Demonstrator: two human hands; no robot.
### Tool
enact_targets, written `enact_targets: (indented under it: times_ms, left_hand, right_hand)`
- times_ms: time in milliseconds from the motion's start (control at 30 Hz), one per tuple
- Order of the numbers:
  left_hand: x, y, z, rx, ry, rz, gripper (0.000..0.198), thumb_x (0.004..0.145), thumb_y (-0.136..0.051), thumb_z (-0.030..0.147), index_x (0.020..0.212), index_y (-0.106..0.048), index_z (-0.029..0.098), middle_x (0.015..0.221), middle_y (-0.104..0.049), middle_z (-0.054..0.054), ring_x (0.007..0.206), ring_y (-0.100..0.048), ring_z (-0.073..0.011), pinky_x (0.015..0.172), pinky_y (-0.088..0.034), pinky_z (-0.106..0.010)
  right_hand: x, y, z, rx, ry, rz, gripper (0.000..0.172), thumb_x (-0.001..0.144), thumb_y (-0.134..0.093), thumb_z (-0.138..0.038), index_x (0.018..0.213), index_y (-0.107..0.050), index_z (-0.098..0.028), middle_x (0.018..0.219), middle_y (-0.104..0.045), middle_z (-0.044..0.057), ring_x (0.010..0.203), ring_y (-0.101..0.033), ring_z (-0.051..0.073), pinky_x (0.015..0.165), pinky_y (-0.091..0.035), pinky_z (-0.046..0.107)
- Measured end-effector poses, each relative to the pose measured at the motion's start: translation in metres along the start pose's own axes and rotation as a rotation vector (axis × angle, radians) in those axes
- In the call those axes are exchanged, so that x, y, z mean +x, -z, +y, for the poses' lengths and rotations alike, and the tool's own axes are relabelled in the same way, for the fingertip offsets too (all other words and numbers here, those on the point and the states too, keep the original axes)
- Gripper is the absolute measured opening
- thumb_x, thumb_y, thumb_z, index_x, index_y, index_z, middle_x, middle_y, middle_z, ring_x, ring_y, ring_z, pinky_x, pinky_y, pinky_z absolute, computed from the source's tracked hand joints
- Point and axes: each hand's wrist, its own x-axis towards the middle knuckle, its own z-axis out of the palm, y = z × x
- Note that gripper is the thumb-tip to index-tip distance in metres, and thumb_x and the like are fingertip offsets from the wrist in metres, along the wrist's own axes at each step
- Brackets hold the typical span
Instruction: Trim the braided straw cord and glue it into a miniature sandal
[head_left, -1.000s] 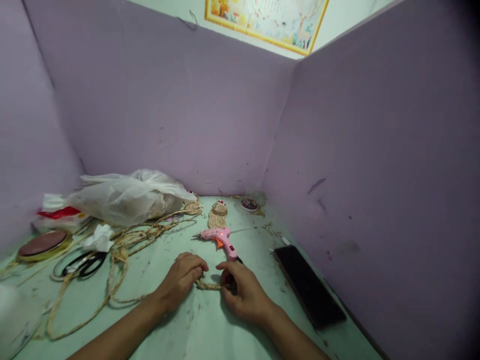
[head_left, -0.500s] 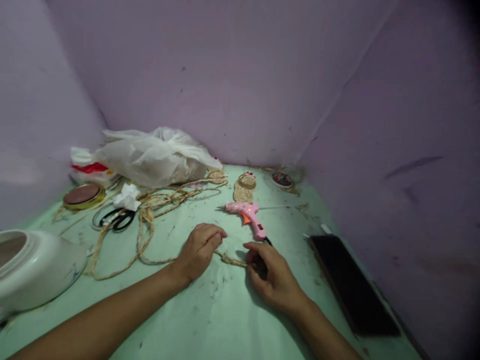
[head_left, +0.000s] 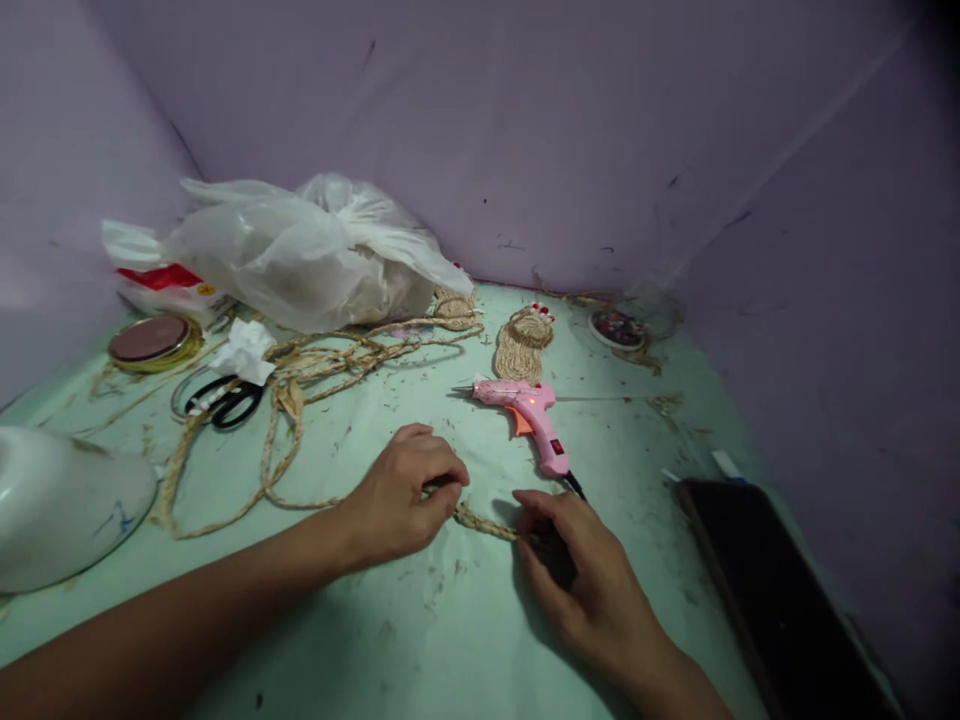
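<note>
A braided straw-coloured rope (head_left: 487,524) stretches between my two hands, just above the green tabletop (head_left: 420,620). My left hand (head_left: 409,490) pinches it with thumb and fingers. At its other end my right hand (head_left: 581,570) has its fingers curled round the rope, and a dark shape shows inside the palm. Beyond my hands lies a pink glue gun (head_left: 534,415) with a small light lit on its body, its nozzle to the left. Behind the gun rests a woven sole-shaped piece (head_left: 523,345) with red beads at its tip.
Left: tangled rope (head_left: 330,365), black-handled scissors (head_left: 234,402), crumpled tissue (head_left: 244,350), round tin (head_left: 150,340) and white pot (head_left: 67,510). Behind: plastic bag (head_left: 300,250), second woven piece (head_left: 454,305). Right: dark phone (head_left: 780,600), round dish (head_left: 618,328).
The view has shifted and come closer, so things on the table look larger. Both hands keep their hold on the rope, with little change in their pose.
</note>
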Motion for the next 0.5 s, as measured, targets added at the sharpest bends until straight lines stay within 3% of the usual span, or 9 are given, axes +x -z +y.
enact_targets:
  times_ms: [267, 500]
  left_hand:
    - [-0.0036, 0.0013, 0.0049, 0.135, -0.085, -0.101, 0.008, 0.067, -0.053, 0.015, 0.074, -0.057, 0.018, 0.074, -0.058, -0.001, 0.074, -0.053, -0.014, 0.096, -0.025, -0.041]
    - [-0.0079, 0.0006, 0.0068, 0.181, -0.117, -0.075, 0.016, 0.066, -0.051, 0.015, 0.081, -0.056, 0.017, 0.079, -0.057, -0.005, 0.079, -0.05, -0.018, 0.093, -0.028, -0.043]
  right_hand:
    - [0.0, 0.0007, -0.0025, -0.008, -0.006, 0.01, 0.038, 0.077, -0.049, -0.011, 0.114, -0.042, -0.019, 0.085, -0.055, 0.006, 0.077, -0.051, 0.019, 0.068, -0.044, 0.035]
    - [-0.0002, 0.0018, -0.004, -0.013, 0.02, -0.01, 0.039, 0.077, -0.047, -0.008, 0.115, -0.042, -0.019, 0.084, -0.055, 0.005, 0.076, -0.049, 0.018, 0.067, -0.042, 0.035]
